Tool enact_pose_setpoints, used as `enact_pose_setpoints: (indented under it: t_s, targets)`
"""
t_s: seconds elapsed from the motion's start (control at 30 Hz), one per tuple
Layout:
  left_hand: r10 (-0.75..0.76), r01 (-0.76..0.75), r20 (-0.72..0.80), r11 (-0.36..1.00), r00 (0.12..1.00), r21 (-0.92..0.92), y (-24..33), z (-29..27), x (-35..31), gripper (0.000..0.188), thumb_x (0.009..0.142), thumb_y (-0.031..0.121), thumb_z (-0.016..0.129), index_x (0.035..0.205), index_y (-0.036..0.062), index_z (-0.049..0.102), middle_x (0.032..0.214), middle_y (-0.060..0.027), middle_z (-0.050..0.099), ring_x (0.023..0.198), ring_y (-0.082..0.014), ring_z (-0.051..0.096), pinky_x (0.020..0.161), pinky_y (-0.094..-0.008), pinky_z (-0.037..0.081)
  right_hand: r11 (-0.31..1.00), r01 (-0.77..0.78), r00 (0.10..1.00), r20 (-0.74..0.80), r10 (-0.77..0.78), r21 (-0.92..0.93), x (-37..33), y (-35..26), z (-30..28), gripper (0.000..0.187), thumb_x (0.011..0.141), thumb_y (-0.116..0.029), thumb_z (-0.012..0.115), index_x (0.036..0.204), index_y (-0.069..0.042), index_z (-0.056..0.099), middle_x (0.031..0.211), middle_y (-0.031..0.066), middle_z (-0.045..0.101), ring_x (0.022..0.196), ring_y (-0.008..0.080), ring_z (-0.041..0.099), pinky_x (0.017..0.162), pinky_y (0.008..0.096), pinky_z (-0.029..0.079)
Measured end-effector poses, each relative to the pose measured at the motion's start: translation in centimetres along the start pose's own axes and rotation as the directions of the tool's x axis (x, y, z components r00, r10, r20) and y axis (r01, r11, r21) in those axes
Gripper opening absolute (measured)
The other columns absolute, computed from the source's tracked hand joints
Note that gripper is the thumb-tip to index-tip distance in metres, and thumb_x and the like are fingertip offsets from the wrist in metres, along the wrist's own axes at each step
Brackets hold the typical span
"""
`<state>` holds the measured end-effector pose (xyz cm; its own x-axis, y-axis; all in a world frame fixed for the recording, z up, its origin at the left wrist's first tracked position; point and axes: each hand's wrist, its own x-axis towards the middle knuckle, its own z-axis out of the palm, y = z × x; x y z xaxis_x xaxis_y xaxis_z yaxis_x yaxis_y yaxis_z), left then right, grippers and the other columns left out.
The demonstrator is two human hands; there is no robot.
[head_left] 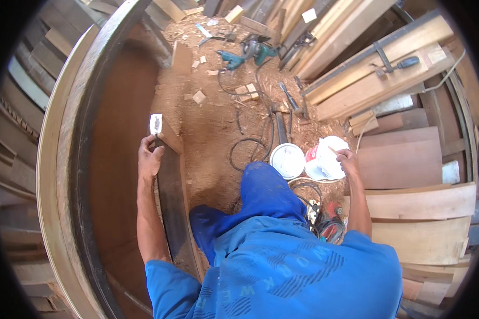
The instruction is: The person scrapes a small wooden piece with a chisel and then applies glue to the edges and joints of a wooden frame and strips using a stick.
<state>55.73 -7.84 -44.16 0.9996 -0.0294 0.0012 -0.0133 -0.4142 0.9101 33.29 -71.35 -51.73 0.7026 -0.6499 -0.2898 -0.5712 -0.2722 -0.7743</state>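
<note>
My left hand [150, 158] is closed on what looks like a putty knife [155, 124], its blade covered with white paste, beside the end of a long dark wooden beam [173, 186]. Over at the right, my right hand [349, 162] pinches a small wooden stick [333, 151]. The stick points over the mouth of a white bucket [324, 166] with red marking, which holds something white. A round white lid or tub [287, 161] lies just left of the bucket, close to my knee.
A large curved wooden frame [64, 159] rises along the left. Farther out on the sawdust-covered floor lie a teal power saw [253, 50], its black cable [245, 141], a chisel [289, 97] and a hammer [280, 125]. A clamp [391, 66] grips planks at right, above stacked boards [410, 204].
</note>
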Motion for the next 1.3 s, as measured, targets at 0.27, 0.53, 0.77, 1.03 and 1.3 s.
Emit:
enact_pose_setpoints:
  t_s: [0.27, 0.53, 0.77, 1.03, 1.3]
  targets:
    - [-0.068, 0.069, -0.026, 0.996, 0.997, 0.05, 3.2, 0.8, -0.1, 0.06, 0.077, 0.017, 0.071, 0.131, -0.0015, 0.054, 0.097, -0.0174, 0.07, 0.079, -0.0208, 0.066, 0.072, -0.0362, 0.054, 0.938, 0.278, 0.86, 0.382, -0.339, 0.206, -2.0, -14.6, 10.8, 0.018, 0.089, -0.012, 0.066, 0.101, 0.001, 0.069, 0.084, 0.0031, 0.066, 0.079, 0.0093, 0.057, 0.072, 0.0273, 0.047]
    - [-0.16, 0.159, -0.011, 0.984, 0.987, -0.082, 2.9, 0.6, -1.1, 0.048, 0.08, 0.017, 0.068, 0.124, 0.0022, 0.055, 0.084, -0.0064, 0.065, 0.07, -0.0138, 0.058, 0.064, -0.0308, 0.049, 0.757, 0.567, 0.612, 0.448, -0.651, 0.326, -10.0, -32.4, 26.1, 0.022, 0.094, -0.017, 0.064, 0.102, 0.002, 0.07, 0.082, 0.002, 0.064, 0.077, 0.0101, 0.058, 0.071, 0.0276, 0.047]
    - [-0.185, 0.184, 0.001, 0.976, 0.983, -0.117, 2.3, 0.7, -0.9, 0.048, 0.08, 0.013, 0.066, 0.126, 0.0028, 0.055, 0.078, -0.0018, 0.057, 0.067, -0.0122, 0.053, 0.061, -0.0304, 0.044, 0.625, 0.738, 0.471, 0.47, -0.747, 0.253, -10.9, -34.1, 30.2, 0.022, 0.092, -0.017, 0.063, 0.1, 0.001, 0.072, 0.082, 0.0065, 0.068, 0.076, 0.0125, 0.06, 0.069, 0.0304, 0.049]
    - [-0.157, 0.157, -0.001, 0.983, 0.988, -0.098, 1.1, 1.1, -0.2, 0.05, 0.078, 0.014, 0.068, 0.124, 0.0009, 0.057, 0.097, -0.0123, 0.065, 0.088, -0.0198, 0.062, 0.08, -0.0341, 0.051, 0.673, 0.682, 0.526, 0.446, -0.724, 0.287, -10.0, -36.2, 30.9, 0.024, 0.091, -0.018, 0.062, 0.101, 0.001, 0.072, 0.079, 0.0097, 0.07, 0.073, 0.0162, 0.064, 0.069, 0.0321, 0.05]
    - [-0.036, 0.033, -0.049, 0.997, 0.998, -0.07, -0.8, 1.4, 0.0, 0.052, 0.082, 0.012, 0.068, 0.13, 0.0001, 0.052, 0.08, 0.0002, 0.059, 0.067, -0.0072, 0.052, 0.059, -0.0263, 0.042, 0.586, 0.776, 0.329, 0.641, -0.693, 0.235, -12.0, -35.6, 29.5, 0.026, 0.095, -0.022, 0.056, 0.095, -0.002, 0.074, 0.075, 0.0133, 0.071, 0.072, 0.0232, 0.07, 0.068, 0.0352, 0.052]
